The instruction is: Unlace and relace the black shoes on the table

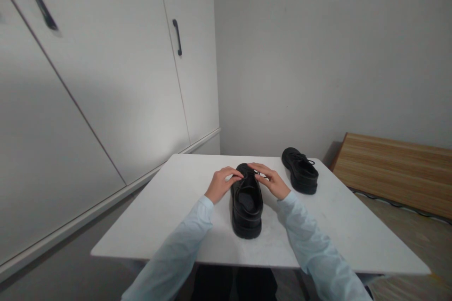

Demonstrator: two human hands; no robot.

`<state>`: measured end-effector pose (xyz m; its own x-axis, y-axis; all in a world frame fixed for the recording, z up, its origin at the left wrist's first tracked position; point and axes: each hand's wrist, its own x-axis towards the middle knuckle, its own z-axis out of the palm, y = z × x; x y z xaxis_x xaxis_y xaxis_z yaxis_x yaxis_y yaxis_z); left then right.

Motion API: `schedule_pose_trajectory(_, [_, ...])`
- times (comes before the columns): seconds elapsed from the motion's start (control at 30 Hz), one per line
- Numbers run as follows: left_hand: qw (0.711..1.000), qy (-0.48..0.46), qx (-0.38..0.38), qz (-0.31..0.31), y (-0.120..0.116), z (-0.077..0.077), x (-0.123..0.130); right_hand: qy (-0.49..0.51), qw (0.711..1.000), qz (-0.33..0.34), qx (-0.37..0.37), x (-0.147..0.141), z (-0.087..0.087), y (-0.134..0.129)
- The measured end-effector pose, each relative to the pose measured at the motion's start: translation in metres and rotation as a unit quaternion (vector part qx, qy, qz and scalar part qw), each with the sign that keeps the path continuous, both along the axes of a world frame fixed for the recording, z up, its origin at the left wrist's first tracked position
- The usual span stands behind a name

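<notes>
A black lace-up shoe (247, 218) stands on the white table (169, 211) with its heel toward me and its toe pointing away. At the left side of its lacing is my left hand (221, 183), thumb and fingers closed in a pinch near the laces. My right hand (271, 181) reaches in from the other side, its fingers bent over the lacing and toe; a bit of dark lace shows by its fingertips. What the fingertips hold is too small and dark to make out. The shoe's opening faces up between my wrists.
A second black shoe (303, 176), its lace tied, stands at the table's back right. White cabinets (141, 80) with dark handles rise on the left. A wood-grain panel (395, 169) lies beyond the table's right side, near the grey wall (318, 56).
</notes>
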<state>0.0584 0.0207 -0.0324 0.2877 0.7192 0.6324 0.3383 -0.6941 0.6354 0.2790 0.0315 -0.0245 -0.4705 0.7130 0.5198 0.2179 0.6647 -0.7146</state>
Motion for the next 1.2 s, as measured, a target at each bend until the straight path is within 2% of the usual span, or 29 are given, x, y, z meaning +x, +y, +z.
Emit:
schedule_pose_trajectory(0.1, [0.998, -0.019, -0.057, -0.038, -0.003, 0.001, 0.003, -0.006, 1.0, 0.0, -0.001, -0.003, 0.0, -0.001])
schedule_pose_trajectory(0.33, [0.987, -0.112, -0.114, -0.025, -0.002, 0.004, 0.004, -0.008, 1.0, 0.015, -0.004, -0.007, 0.004, -0.008])
schedule_pose_trajectory(0.47, [0.974, -0.145, -0.163, -0.061, 0.002, 0.0, 0.002, 0.005, 1.0, -0.009, 0.025, -0.011, 0.005, -0.011])
schedule_pose_trajectory(0.63, [0.973, -0.103, -0.176, -0.107, 0.003, -0.003, 0.003, 0.008, 0.999, -0.031, 0.037, -0.013, 0.003, -0.01])
schedule_pose_trajectory(0.87, [0.973, -0.089, -0.187, -0.099, -0.001, 0.004, 0.005, 0.02, 0.997, -0.063, 0.05, -0.014, 0.003, -0.01])
schedule_pose_trajectory(0.97, [0.968, -0.113, -0.202, -0.092, -0.001, 0.005, 0.004, 0.059, 0.994, -0.086, 0.045, -0.01, 0.004, -0.009])
schedule_pose_trajectory(1.03, [0.969, -0.128, -0.199, -0.066, 0.001, 0.004, 0.003, 0.098, 0.987, -0.114, 0.054, -0.006, 0.004, -0.006])
schedule_pose_trajectory(1.2, [0.97, -0.151, -0.191, -0.025, 0.007, -0.002, 0.001, 0.154, 0.956, -0.235, 0.082, 0.006, 0.001, 0.003])
